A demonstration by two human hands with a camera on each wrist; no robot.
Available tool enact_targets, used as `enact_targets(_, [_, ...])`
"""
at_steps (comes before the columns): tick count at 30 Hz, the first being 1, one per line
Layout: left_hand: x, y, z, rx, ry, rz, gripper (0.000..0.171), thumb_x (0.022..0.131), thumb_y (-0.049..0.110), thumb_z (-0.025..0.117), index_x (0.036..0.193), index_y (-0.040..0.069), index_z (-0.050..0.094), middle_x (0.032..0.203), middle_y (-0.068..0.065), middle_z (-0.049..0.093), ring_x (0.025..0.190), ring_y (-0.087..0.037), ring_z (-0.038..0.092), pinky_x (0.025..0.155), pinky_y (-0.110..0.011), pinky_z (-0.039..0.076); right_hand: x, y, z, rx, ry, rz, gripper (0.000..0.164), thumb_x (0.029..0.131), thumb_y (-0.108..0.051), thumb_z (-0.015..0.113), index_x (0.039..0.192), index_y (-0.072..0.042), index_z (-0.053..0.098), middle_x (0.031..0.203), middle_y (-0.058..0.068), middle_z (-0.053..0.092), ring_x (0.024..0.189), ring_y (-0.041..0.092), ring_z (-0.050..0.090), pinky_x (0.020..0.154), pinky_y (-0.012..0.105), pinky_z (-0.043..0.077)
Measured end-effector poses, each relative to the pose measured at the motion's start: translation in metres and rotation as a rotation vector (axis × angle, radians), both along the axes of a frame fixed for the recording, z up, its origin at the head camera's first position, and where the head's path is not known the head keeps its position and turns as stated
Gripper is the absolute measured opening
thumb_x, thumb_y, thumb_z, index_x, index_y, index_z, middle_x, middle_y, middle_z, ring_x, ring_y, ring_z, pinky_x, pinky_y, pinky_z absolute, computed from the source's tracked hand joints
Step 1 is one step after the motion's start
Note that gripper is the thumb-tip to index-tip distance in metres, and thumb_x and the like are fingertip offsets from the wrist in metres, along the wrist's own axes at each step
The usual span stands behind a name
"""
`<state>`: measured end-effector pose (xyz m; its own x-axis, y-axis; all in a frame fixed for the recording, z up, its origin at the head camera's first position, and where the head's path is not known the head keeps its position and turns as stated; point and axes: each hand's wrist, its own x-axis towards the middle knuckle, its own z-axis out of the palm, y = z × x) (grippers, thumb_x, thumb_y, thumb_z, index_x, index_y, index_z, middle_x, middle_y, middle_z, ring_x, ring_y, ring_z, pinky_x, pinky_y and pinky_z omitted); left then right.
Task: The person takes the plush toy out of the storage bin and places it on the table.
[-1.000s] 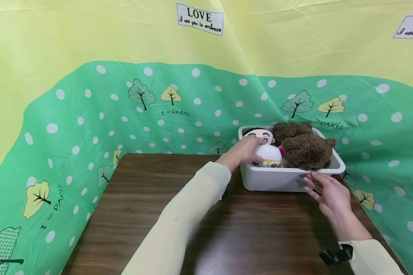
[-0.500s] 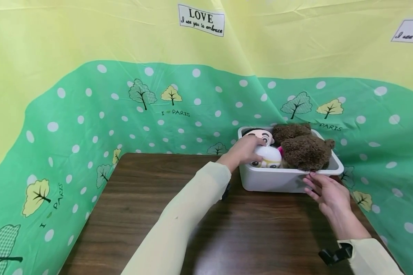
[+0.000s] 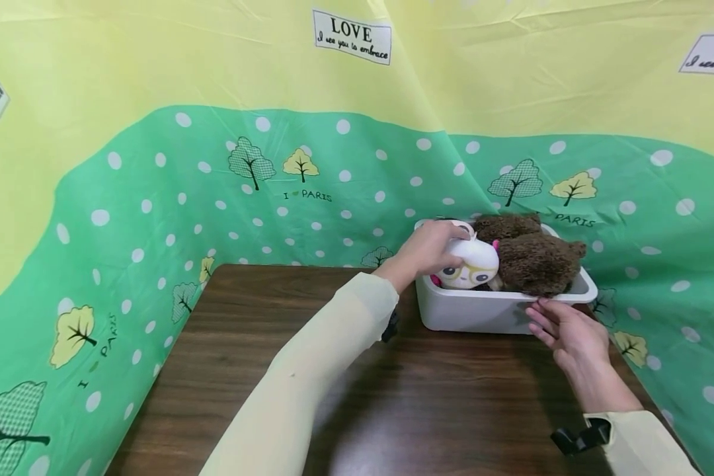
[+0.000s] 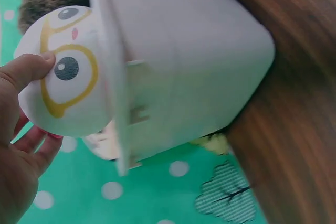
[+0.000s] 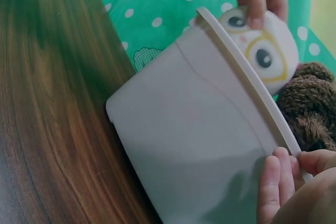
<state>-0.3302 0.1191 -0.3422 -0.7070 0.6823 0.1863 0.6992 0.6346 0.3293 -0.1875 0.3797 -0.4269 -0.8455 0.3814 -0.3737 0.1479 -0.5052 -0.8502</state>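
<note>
A white doll (image 3: 479,262) with big eyes and yellow glasses sits at the left end of a pale plastic storage bin (image 3: 470,313). My left hand (image 3: 424,250) grips its head, the thumb on the face (image 4: 65,69) and the fingers behind. The doll's head stands above the rim; its lower part is hidden inside. At the front right, my right hand (image 3: 578,338) pinches the bin's rim, thumb on top and fingers against the outer wall. Brown curly plush toys (image 3: 538,266) fill the bin's right side. Another doll behind the left hand is mostly covered.
The bin stands at the back right of a dark wooden table (image 3: 262,344). A green and yellow printed cloth (image 3: 309,225) hangs behind the table and along its sides, close to the bin's back and right end.
My left hand has raised the white doll slightly and tilted its face up, so more of its eyes and glasses show. My right hand stays at the rim.
</note>
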Motion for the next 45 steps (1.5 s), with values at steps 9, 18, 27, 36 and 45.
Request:
enact_targets(9, [0.004, -0.015, 0.028, 0.05, 0.002, 0.05, 0.05, 0.091, 0.033, 0.079, 0.139, 0.026, 0.065, 0.135, 0.008, 0.064, 0.121, -0.012, 0.056, 0.098, -0.022, 0.048, -0.005, -0.004, 0.001, -0.003, -0.012, 0.009, 0.006, 0.094, -0.013, 0.075, 0.089, -0.016, 0.076, 0.082, 0.0, 0.079, 0.075, 0.016, 0.078, 0.062, 0.035, 0.063])
enact_targets(18, [0.007, -0.047, 0.058, 0.185, -0.004, 0.065, 0.053, 0.091, 0.032, 0.08, 0.14, 0.021, 0.064, 0.134, 0.003, 0.065, 0.118, -0.012, 0.056, 0.093, -0.022, 0.051, -0.006, -0.003, 0.001, -0.029, -0.002, 0.036, 0.006, 0.093, -0.013, 0.077, 0.086, -0.014, 0.078, 0.082, 0.0, 0.079, 0.075, 0.015, 0.078, 0.06, 0.035, 0.062])
enact_targets(27, [0.005, -0.094, 0.093, 0.419, -0.021, 0.179, 0.051, 0.088, 0.03, 0.083, 0.136, 0.022, 0.068, 0.135, 0.003, 0.066, 0.118, -0.01, 0.059, 0.095, -0.024, 0.051, -0.007, -0.004, -0.002, -0.013, -0.044, 0.037, 0.004, 0.089, -0.016, 0.081, 0.089, -0.016, 0.077, 0.083, -0.001, 0.079, 0.076, 0.015, 0.078, 0.061, 0.035, 0.062])
enact_targets(36, [-0.002, -0.171, 0.086, 0.448, 0.031, 0.26, 0.047, 0.087, 0.025, 0.083, 0.131, 0.016, 0.071, 0.131, -0.002, 0.069, 0.117, -0.017, 0.062, 0.096, -0.033, 0.053, -0.004, 0.001, 0.0, -0.037, -0.01, 0.013, 0.005, 0.09, -0.014, 0.08, 0.086, -0.014, 0.077, 0.08, 0.001, 0.078, 0.073, 0.016, 0.078, 0.056, 0.036, 0.061])
enact_targets(45, [-0.018, -0.26, 0.038, 0.323, -0.022, 0.407, 0.047, 0.087, 0.016, 0.082, 0.132, 0.01, 0.07, 0.134, -0.01, 0.067, 0.124, -0.029, 0.061, 0.103, -0.046, 0.051, -0.007, 0.0, -0.001, -0.037, -0.049, 0.017, 0.008, 0.092, -0.015, 0.078, 0.084, -0.014, 0.077, 0.079, 0.001, 0.078, 0.073, 0.016, 0.078, 0.056, 0.036, 0.061])
